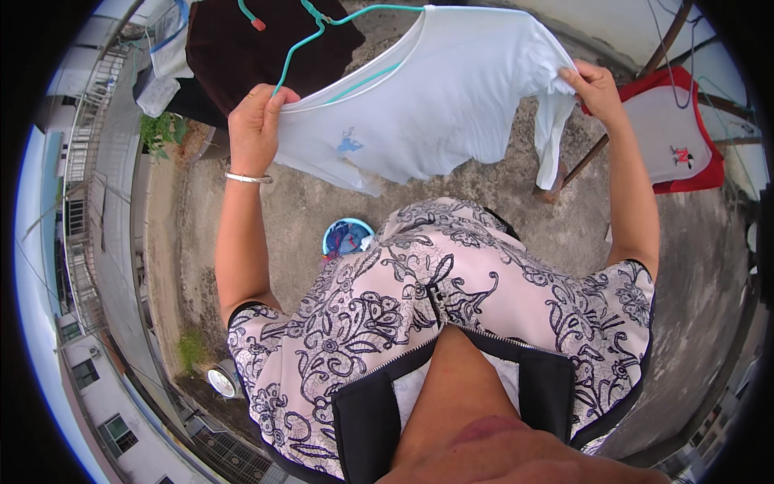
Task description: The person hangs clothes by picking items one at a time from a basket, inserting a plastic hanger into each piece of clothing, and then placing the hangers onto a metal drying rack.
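Observation:
A white long-sleeved shirt (417,115) with a small blue print on its chest spreads between my two hands. A green clothes hanger (326,21) runs inside its neckline, with the hook upward and to the left. My left hand (259,115) pinches the neckline edge together with one arm of the hanger. At the other shoulder my right hand (594,88) grips the shirt's fabric near the sleeve, and that sleeve hangs down below it. The hanger's far end is hidden under the cloth at that shoulder.
Dark brown cloth (242,48) hangs behind the shirt. A red and white garment (671,139) hangs at right beside rusty poles. On the concrete floor stands a light-blue basin (347,236) holding clothes. A potted plant (163,130) and a white bucket (224,382) are at left by a low ledge.

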Action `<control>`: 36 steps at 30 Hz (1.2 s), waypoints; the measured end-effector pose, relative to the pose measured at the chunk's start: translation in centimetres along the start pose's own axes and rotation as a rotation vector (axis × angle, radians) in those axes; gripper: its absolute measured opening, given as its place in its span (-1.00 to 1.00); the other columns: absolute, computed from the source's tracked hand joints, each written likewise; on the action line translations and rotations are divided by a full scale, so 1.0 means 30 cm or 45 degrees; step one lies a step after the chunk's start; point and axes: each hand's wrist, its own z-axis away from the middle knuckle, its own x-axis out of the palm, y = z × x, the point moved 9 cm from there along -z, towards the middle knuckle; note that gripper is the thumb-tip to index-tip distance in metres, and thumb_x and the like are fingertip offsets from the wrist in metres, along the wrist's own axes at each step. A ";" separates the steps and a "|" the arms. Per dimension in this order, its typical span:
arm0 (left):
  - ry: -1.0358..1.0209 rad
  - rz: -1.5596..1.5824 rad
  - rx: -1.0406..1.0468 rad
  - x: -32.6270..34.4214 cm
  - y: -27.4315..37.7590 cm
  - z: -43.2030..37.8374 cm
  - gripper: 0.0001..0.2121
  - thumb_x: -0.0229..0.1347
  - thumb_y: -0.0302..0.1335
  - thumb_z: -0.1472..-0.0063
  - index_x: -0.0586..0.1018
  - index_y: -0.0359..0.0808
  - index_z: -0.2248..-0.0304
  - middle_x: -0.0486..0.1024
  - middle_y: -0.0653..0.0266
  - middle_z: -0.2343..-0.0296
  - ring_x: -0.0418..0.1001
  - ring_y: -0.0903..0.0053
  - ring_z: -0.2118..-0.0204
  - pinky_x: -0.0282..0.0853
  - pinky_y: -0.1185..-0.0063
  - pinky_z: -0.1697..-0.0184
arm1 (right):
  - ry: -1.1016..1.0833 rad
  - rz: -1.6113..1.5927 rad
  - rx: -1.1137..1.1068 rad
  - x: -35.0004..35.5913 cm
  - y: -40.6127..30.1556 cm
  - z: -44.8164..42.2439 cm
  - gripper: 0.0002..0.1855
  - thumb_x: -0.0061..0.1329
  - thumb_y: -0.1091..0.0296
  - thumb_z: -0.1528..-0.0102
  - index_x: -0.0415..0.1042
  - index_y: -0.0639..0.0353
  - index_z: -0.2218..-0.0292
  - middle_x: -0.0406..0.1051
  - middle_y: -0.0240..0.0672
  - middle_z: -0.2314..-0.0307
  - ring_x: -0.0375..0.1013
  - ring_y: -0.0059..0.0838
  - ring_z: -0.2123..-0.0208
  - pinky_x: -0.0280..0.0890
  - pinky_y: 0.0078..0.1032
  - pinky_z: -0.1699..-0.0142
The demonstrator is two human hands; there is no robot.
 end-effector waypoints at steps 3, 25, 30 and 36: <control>-0.084 -0.006 0.085 0.024 0.034 0.001 -0.88 -0.04 -0.52 -0.13 0.50 -0.35 0.50 0.37 0.23 0.61 0.35 0.47 0.57 0.24 0.63 0.49 | -0.412 0.259 0.175 0.069 0.201 -0.017 -0.81 -0.02 0.33 -0.01 0.49 0.20 0.33 0.39 -0.56 0.56 0.29 -0.73 0.53 0.21 -0.71 0.41; -0.239 -0.001 0.239 0.228 0.055 -0.002 -0.91 0.06 -0.57 0.01 0.51 -0.28 0.43 0.41 0.22 0.43 0.35 0.29 0.28 0.28 0.45 0.25 | -0.824 -0.527 -0.146 0.411 -0.341 0.234 -0.89 -0.12 0.47 -0.04 0.32 0.27 0.33 0.29 -0.60 0.58 0.18 -0.84 0.55 0.08 -0.79 0.46; -0.156 0.007 0.127 0.296 0.039 -0.007 -0.56 0.08 -0.55 0.00 0.36 -0.21 0.06 0.27 0.03 0.13 0.26 0.17 0.10 0.20 0.41 0.05 | -0.604 -0.511 -0.029 0.385 -0.337 0.246 -0.93 -0.13 0.50 -0.04 0.34 0.25 0.37 0.27 -0.61 0.60 0.16 -0.89 0.58 0.04 -0.81 0.50; -0.373 0.228 -0.093 0.361 -0.095 0.157 -0.59 0.00 -0.54 -0.08 0.32 -0.22 0.03 0.32 0.04 0.18 0.35 0.24 0.19 0.30 0.50 0.15 | -0.296 -0.418 0.072 0.342 -0.226 0.201 -0.95 -0.12 0.50 -0.02 0.37 0.22 0.41 0.26 -0.66 0.63 0.12 -0.89 0.62 0.00 -0.82 0.52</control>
